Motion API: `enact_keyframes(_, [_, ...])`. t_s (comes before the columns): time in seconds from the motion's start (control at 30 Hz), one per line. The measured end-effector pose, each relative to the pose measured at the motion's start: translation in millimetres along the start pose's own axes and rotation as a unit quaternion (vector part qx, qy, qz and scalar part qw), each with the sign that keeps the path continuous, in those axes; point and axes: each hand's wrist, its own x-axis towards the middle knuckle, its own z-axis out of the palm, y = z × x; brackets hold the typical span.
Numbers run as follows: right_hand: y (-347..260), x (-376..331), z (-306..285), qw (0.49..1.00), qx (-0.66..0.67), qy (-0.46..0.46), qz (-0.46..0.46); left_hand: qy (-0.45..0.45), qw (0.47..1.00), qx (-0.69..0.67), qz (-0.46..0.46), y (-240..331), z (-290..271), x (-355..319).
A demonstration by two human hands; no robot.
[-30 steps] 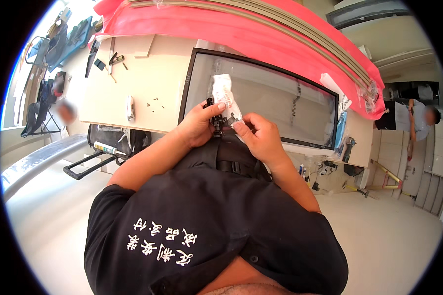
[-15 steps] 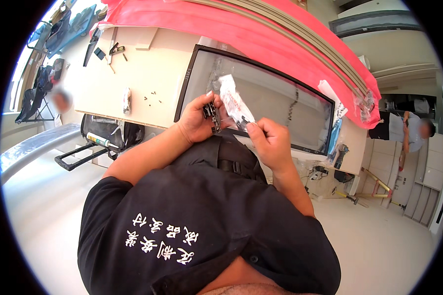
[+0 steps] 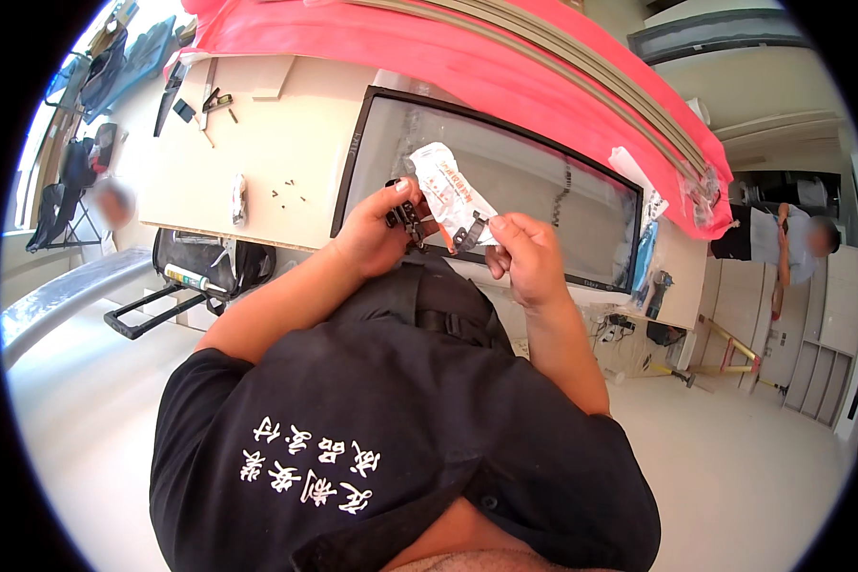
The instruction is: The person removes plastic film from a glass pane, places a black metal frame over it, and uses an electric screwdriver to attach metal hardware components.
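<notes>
My left hand is closed around black metal fittings that look like cabinet hinges. In my right hand, thumb and fingers pinch the lower right corner of a white plastic packet with orange print. A dark part shows through the clear end of the packet. The packet's left edge lies close against the fingers of my left hand, and they are partly hidden by it. Both hands are in front of my waist, over the near edge of a black-framed glass door panel.
The panel lies on a pale worktable with small screws, another small packet and hand tools. Pink sheeting with long strips runs along the back. A black bag stands below left. Another person is at the right.
The packet has turned so its printed face shows more broadly, and its top has shifted slightly left. Both hands keep their hold. The whole view has shifted a little.
</notes>
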Motion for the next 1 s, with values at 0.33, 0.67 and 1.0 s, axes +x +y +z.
enact_keyframes(0.33, [54, 19, -30, 0.927, 0.332, -0.151, 0.088, 0.026, 0.87, 0.41, 0.272, 13, 25, -21])
enact_keyframes(0.67, [65, 18, -28, 0.91, 0.363, -0.18, 0.089, -0.019, 0.824, 0.546, 0.15, 16, 51, -35])
enact_keyframes(1.0, [68, 14, -32, 0.931, 0.32, -0.155, 0.084, -0.036, 0.778, 0.585, 0.226, 11, 44, -28])
